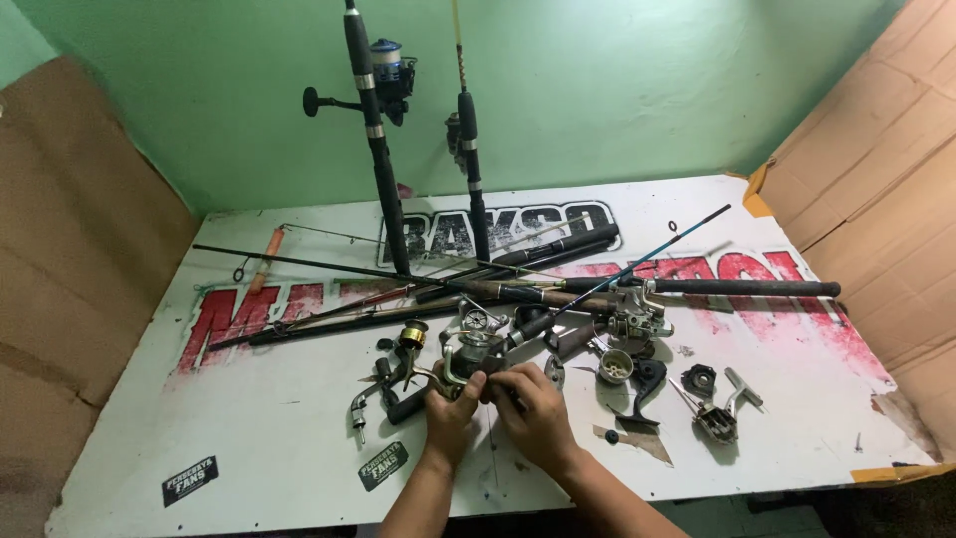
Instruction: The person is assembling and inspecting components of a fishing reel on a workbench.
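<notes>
Spinning reel (468,361), metal and probably hefty and rigid, sits on the white desk (249,438) just ahead of both hands. Left hand (450,416) fingers wrap its near end; right hand (533,410) fingers curl closed beside it, pinching something I cannot make out. Its thin bail and handle look delicate; the solid body seems the safest hold.

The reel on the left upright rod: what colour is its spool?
Blue; the reel body around the spool is dark. Seen in the head view, the only one.
</notes>
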